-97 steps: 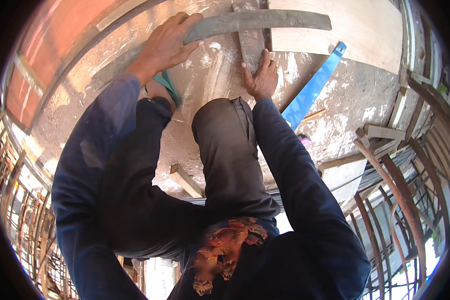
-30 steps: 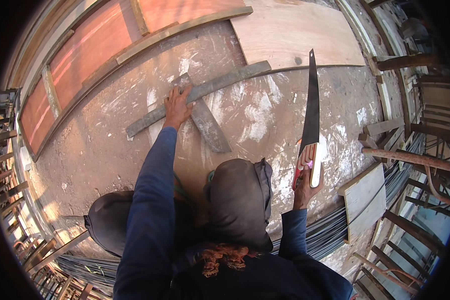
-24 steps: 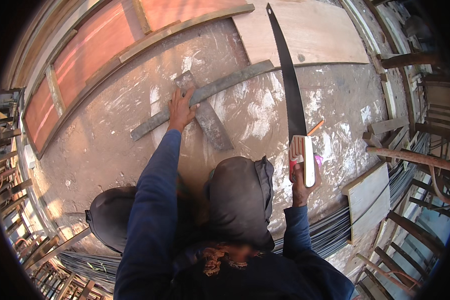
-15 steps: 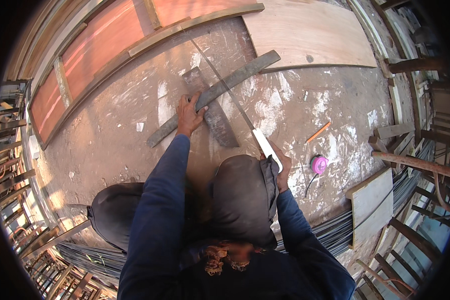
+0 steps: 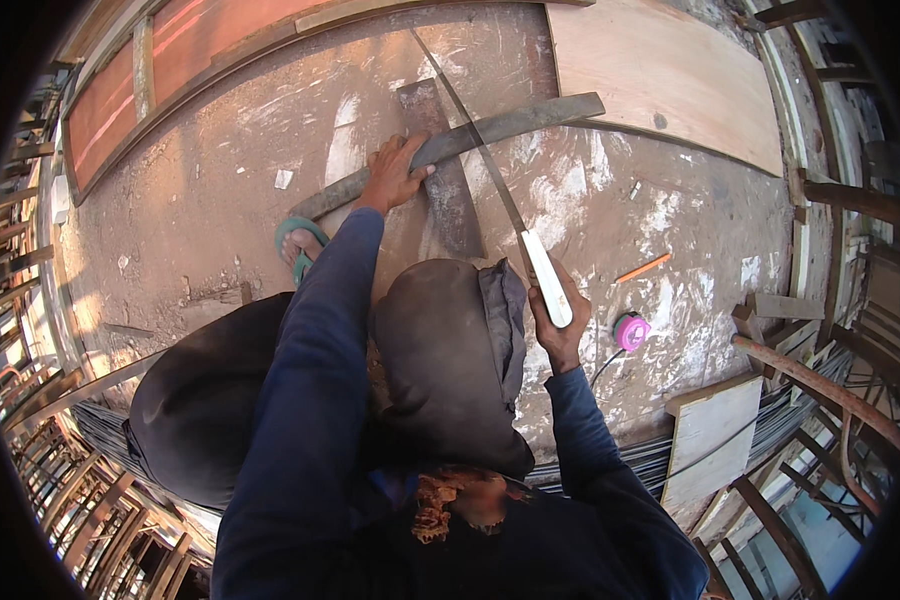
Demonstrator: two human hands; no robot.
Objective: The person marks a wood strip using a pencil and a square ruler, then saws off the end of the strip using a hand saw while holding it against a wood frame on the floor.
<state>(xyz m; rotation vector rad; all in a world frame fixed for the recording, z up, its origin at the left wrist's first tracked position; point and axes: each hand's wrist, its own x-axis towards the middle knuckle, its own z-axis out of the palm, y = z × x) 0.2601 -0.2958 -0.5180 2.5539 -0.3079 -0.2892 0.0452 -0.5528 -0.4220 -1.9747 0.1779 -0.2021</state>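
My left hand (image 5: 395, 175) is closed around a long grey wooden strip (image 5: 540, 113) and presses it down on a flat, dark board (image 5: 452, 205) lying beneath. In my right hand (image 5: 560, 325) is the white handle of a handsaw (image 5: 499, 180). Its long, narrow blade crosses over the strip to the right of my left hand, with the tip pointing far and to the left. Whether the teeth have cut into the wood, I cannot tell. A foot in a green flip-flop (image 5: 308, 234) is at the strip's near left end.
To the right lie an orange pencil (image 5: 642, 268) and a pink tape measure (image 5: 630, 331). A plywood sheet (image 5: 670, 80) rests at the far right, and a wood-framed reddish panel (image 5: 105, 120) at the far left. Thin metal rods (image 5: 620, 462) run behind me, by a pale board (image 5: 712, 440).
My left knee has swung left, and the flip-flop foot now shows at the strip's end. The saw handle and right hand stand clearer of my right knee. The whole view has shifted.
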